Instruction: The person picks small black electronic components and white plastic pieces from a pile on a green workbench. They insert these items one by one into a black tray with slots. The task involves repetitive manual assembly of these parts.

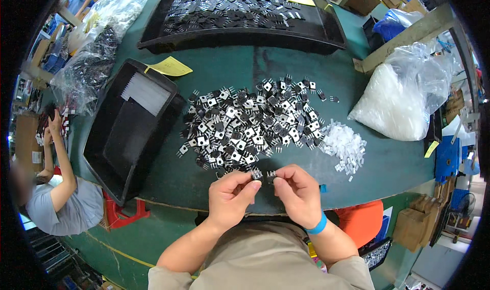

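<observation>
Near the front edge of the table, my left hand (pixel 232 197) is closed, pinching a small black transistor-like component (pixel 256 174) with metal legs. Close beside it, my right hand (pixel 297 192) pinches a second component (pixel 271 175) between thumb and forefinger, legs upward. A small gap separates the two pieces. Just beyond my hands spreads a loose pile of the same black-and-silver components (pixel 245 121), lying at all angles. To its right lies a heap of small white plastic sleeves (pixel 344 146).
A black bin (pixel 120 142) holding clear tubes stands left. Across the back, a large black tray (pixel 240 37) holds many components. A bag of white pieces (pixel 398 98) sits at right; clear plastic bags (pixel 97 45) lie far left. A co-worker (pixel 64 198) sits at left.
</observation>
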Available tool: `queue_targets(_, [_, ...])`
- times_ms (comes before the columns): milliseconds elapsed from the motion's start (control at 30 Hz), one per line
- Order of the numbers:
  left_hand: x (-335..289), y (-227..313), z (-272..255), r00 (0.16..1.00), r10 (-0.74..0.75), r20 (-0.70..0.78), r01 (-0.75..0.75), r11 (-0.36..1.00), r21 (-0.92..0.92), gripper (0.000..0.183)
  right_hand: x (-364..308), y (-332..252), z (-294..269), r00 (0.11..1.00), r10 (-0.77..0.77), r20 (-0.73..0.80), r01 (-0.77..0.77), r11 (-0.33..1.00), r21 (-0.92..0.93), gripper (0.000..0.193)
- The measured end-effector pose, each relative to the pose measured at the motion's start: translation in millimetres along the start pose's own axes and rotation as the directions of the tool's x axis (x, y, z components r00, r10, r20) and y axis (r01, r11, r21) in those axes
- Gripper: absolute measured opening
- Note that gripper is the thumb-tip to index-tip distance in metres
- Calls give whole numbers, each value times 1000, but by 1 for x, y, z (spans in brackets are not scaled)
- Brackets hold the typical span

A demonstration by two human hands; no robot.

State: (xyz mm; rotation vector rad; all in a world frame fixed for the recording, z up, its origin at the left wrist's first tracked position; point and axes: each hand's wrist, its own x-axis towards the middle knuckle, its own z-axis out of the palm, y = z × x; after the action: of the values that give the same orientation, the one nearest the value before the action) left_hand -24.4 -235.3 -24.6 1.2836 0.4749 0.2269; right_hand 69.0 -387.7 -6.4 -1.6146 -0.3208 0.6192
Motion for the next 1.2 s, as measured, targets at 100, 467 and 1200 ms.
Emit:
queue_targets(100, [1,-2,4,998,43,35,-44,999,5,16,-3,2,12,999,-18,-33,21,996,84,7])
queue_targets(467, [5,-8,1,976,207,64,-212,972,99,13,-1,-2,7,983,-181,-14,179,978,-109,18])
queue_targets(1200, [-3,5,-33,941,335,-55,-313,917,247,26,17,3,23,936,-290,200,334,553,-763,23])
